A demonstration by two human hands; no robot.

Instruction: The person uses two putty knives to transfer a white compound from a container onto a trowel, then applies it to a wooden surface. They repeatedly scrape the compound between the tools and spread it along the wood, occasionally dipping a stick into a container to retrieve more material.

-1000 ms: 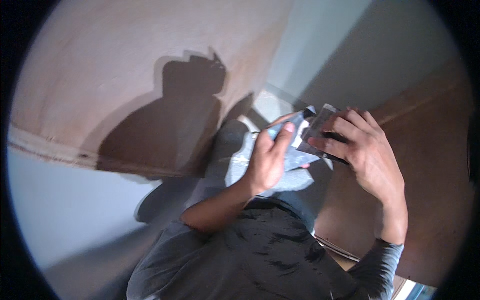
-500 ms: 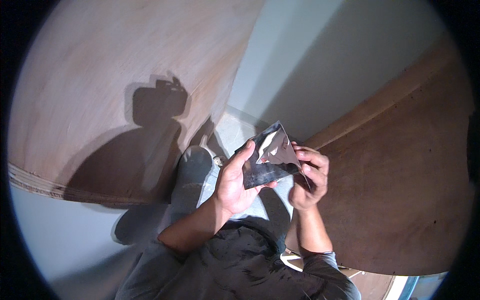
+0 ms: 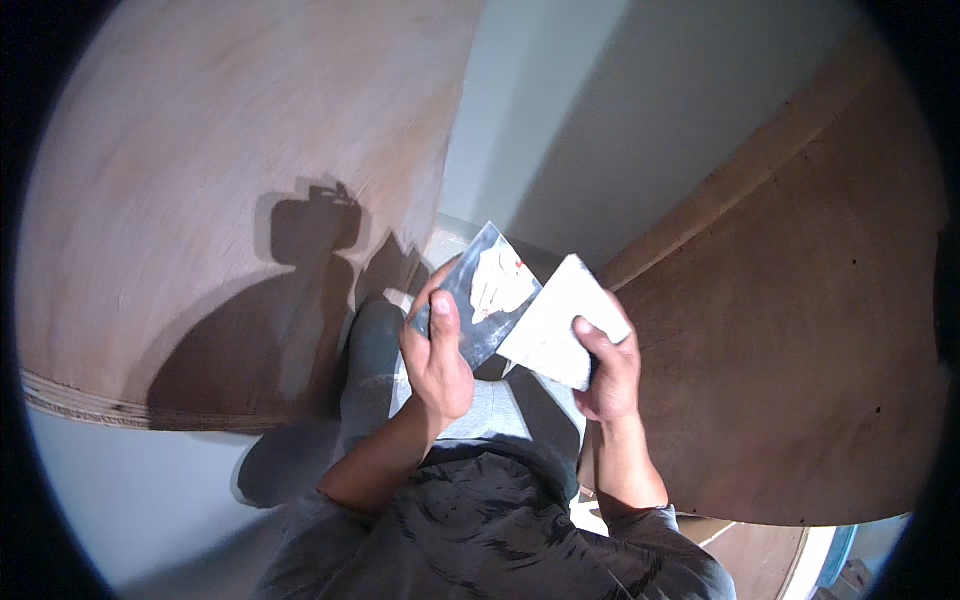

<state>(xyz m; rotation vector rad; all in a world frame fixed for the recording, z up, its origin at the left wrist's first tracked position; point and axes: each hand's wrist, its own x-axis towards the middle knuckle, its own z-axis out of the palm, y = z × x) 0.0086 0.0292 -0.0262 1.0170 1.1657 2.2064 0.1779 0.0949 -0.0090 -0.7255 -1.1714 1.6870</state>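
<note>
My left hand (image 3: 437, 372) holds a flat, dark shiny metal scraper plate (image 3: 466, 325), thumb on top and fingers underneath. A lump of cream-white putty (image 3: 502, 286) with a small red spot lies on that plate's upper right part. Between the thumb and the mostly hidden fingers of my right hand (image 3: 612, 372) is a second flat scraper blade (image 3: 553, 325), its face bright white in the light. The blade's left edge is close beside the dark plate, near the putty; whether they touch I cannot tell.
A large pale wooden panel (image 3: 250, 110) stands at the left, carrying my shadow. On the right is a brown curved wooden panel (image 3: 780, 360) with a raised edge. A grey-white wall (image 3: 620, 110) rises between them. My legs (image 3: 372, 350) are below my hands.
The blade in my right hand has turned from a steep tilt over the putty to show its bright broad face. Both hands have moved slightly left, and the putty is more visible.
</note>
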